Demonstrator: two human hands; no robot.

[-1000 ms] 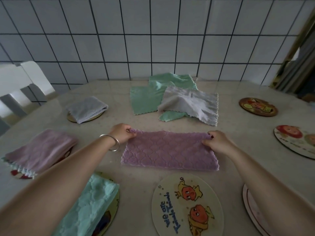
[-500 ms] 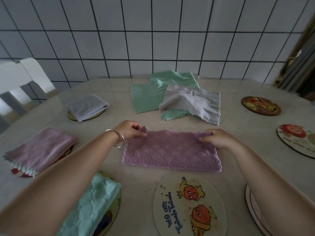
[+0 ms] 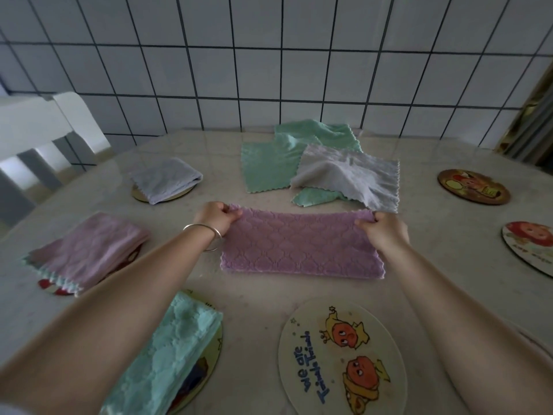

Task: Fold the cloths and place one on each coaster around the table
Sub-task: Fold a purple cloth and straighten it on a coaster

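Two hands on one purple cloth, folded to a long band with a quilted wave pattern and scalloped ends. Left hand, silver bangle at the wrist, fingers curled and pinching the far-left corner; right hand pinching the far-right corner the same way. Far edge lifted slightly between the grips, near edge lying flat on the table, about mid-table.

Just beyond, near the far edge: unfolded green cloths overlapped by a rumpled grey cloth, whose near corner reaches almost to the right hand.

Along the left edge: folded grey cloth on a coaster, folded pink cloth on another, folded aqua cloth on a third at the near-left corner.

Bare cartoon coaster at the near edge, just in front of the purple cloth, with a strip of bare table between. Two more bare coasters toward the right edge: dark one farther, pale one nearer. Open table between right hand and these. White chair off the far-left corner, tiled wall behind.
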